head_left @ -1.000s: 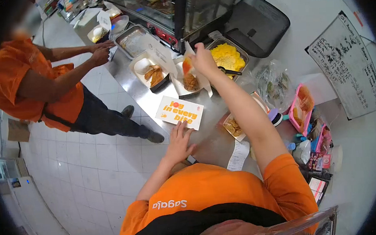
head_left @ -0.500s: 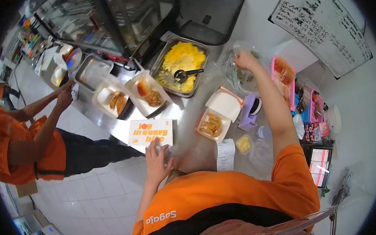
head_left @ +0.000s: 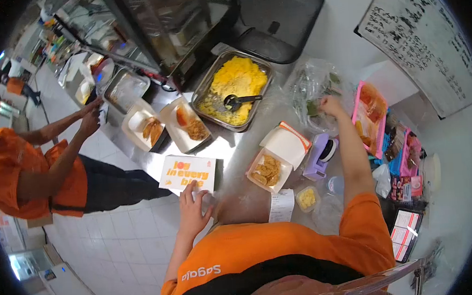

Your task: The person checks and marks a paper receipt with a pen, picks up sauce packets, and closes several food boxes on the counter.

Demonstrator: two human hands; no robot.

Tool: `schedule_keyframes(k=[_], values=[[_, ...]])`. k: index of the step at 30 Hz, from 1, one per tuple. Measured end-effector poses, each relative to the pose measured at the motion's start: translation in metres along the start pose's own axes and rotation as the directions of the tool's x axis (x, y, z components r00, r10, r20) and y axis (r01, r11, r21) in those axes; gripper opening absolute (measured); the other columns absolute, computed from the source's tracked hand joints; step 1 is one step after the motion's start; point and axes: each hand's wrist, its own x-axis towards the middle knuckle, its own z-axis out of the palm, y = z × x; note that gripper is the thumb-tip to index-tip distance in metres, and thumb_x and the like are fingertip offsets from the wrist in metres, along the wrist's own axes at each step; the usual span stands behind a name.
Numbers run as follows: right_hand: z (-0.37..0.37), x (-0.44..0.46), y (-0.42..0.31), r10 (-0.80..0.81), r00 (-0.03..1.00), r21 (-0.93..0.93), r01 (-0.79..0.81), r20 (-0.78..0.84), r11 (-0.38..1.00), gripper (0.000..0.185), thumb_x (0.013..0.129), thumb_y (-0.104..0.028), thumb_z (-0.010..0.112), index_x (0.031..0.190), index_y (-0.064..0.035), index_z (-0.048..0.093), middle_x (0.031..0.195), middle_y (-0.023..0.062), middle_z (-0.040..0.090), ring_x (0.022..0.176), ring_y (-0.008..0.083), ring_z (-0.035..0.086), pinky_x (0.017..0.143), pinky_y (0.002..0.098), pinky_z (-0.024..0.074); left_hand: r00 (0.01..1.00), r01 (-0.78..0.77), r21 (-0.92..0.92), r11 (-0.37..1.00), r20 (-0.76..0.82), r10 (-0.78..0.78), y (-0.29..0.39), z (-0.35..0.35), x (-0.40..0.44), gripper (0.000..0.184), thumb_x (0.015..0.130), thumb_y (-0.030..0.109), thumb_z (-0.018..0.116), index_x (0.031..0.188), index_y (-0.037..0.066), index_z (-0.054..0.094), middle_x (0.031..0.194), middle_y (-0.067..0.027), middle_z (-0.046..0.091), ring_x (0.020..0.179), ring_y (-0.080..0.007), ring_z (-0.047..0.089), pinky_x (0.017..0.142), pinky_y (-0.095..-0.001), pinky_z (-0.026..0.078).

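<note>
My left hand (head_left: 195, 208) rests with spread fingers on the near edge of a closed white food box (head_left: 188, 173) printed "joy in every bite". My right hand (head_left: 331, 107) reaches over a clear plastic bag (head_left: 303, 84). Its fingers are curled together beside a green leaf (head_left: 313, 108); what they pinch is too small to make out. Between my hands, an open food box (head_left: 287, 140) holds fried chicken pieces (head_left: 266, 171). A purple tape dispenser (head_left: 316, 156) stands beside that box.
A metal tray (head_left: 196, 98) of yellow food holds a black scoop (head_left: 233, 100). Two open boxes (head_left: 144, 126) with chicken, a receipt (head_left: 281, 205), a small yellow-filled cup (head_left: 306, 198) and a pink basket (head_left: 378, 149) surround the work area. A co-worker (head_left: 48, 175) stands left.
My right hand has come back toward me over the plastic bag, nearer the green leaf. My left hand stays on the closed box. The whole view has shifted slightly.
</note>
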Motion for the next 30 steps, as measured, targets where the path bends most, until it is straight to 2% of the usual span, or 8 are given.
schedule_keyframes(k=[4,11,17,20,22,24,27,30], values=[[-0.033,-0.011,-0.038,-0.219,0.964,0.605,0.266,-0.152,0.751,0.023,0.075,-0.009,0.069,0.094,-0.0052,0.056,0.075,0.0054,0.062,0.070,0.0153,0.063,0.058,0.0290,0.0492,1.000,-0.018,0.014,1.000,-0.005,0.018,-0.005,0.002,-0.004,0.048,0.072,0.018,0.072,0.116,0.010,0.054,0.138,-0.0205,0.034,0.126,-0.0416,0.033,0.104,-0.0521,0.029],[-0.094,-0.146,-0.271,-0.504,0.863,0.741,0.359,-0.033,0.567,0.027,0.086,-0.007,0.061,0.111,-0.0082,0.051,0.085,0.0024,0.062,0.077,0.0101,0.062,0.060,0.0258,0.0497,0.997,-0.058,0.033,0.998,-0.053,0.060,-0.007,0.000,-0.012,0.051,0.073,0.017,0.072,0.119,0.012,0.051,0.138,-0.0210,0.034,0.124,-0.0433,0.034,0.102,-0.0519,0.031],[-0.097,-0.104,-0.209,-0.346,0.924,0.389,0.383,-0.164,0.838,0.031,0.083,0.001,0.054,0.112,-0.0086,0.053,0.093,0.0060,0.066,0.076,0.0088,0.059,0.060,0.0235,0.0482,0.999,-0.038,-0.051,0.998,0.013,0.039,-0.013,0.004,-0.019,0.052,0.076,0.022,0.070,0.123,0.011,0.051,0.143,-0.0190,0.030,0.134,-0.0398,0.026,0.109,-0.0565,0.020],[-0.098,-0.086,-0.156,0.027,0.998,0.341,-0.008,-0.051,0.940,0.034,0.077,0.000,0.056,0.110,-0.0075,0.057,0.095,0.0100,0.066,0.081,0.0151,0.062,0.066,0.0288,0.0501,0.999,-0.032,-0.077,0.996,0.008,0.033,-0.013,0.005,-0.020,0.052,0.076,0.022,0.070,0.123,0.009,0.051,0.143,-0.0192,0.029,0.135,-0.0400,0.025,0.109,-0.0571,0.020],[-0.059,-0.053,-0.078,-0.160,0.953,-0.094,0.140,-0.259,0.986,0.041,0.072,-0.006,0.060,0.113,-0.0071,0.059,0.097,0.0164,0.066,0.090,0.0267,0.063,0.077,0.0356,0.0504,1.000,-0.028,-0.085,0.996,0.003,0.028,-0.012,0.007,-0.020,0.052,0.075,0.021,0.070,0.123,0.009,0.052,0.143,-0.0193,0.029,0.135,-0.0403,0.025,0.109,-0.0575,0.020],[-0.033,-0.036,-0.044,-0.036,0.978,-0.316,-0.032,-0.204,0.948,0.038,0.075,-0.014,0.059,0.112,-0.0035,0.061,0.116,0.0216,0.060,0.109,0.0365,0.057,0.093,0.0412,0.0461,1.000,-0.029,-0.084,0.996,-0.010,0.028,-0.012,0.010,-0.020,0.052,0.075,0.021,0.070,0.122,0.009,0.052,0.144,-0.0193,0.029,0.135,-0.0405,0.024,0.108,-0.0580,0.020],[0.008,-0.002,0.000,0.006,0.991,-0.356,-0.055,-0.137,0.933,0.036,0.079,-0.015,0.055,0.113,-0.0050,0.061,0.112,0.0212,0.061,0.110,0.0397,0.055,0.097,0.0467,0.0422,1.000,-0.010,-0.056,0.998,0.001,0.010,-0.010,0.010,-0.019,0.052,0.075,0.022,0.071,0.121,0.009,0.052,0.144,-0.0192,0.029,0.135,-0.0406,0.024,0.108,-0.0581,0.021],[0.019,-0.016,-0.024,-0.047,0.941,-0.342,-0.075,-0.334,0.937,0.040,0.072,-0.013,0.062,0.111,-0.0069,0.063,0.126,0.0174,0.053,0.117,0.0349,0.049,0.096,0.0440,0.0421,0.999,0.037,-0.040,0.999,0.036,-0.035,-0.004,0.008,-0.016,0.052,0.074,0.022,0.071,0.121,0.009,0.052,0.144,-0.0188,0.029,0.135,-0.0398,0.025,0.108,-0.0578,0.022]])
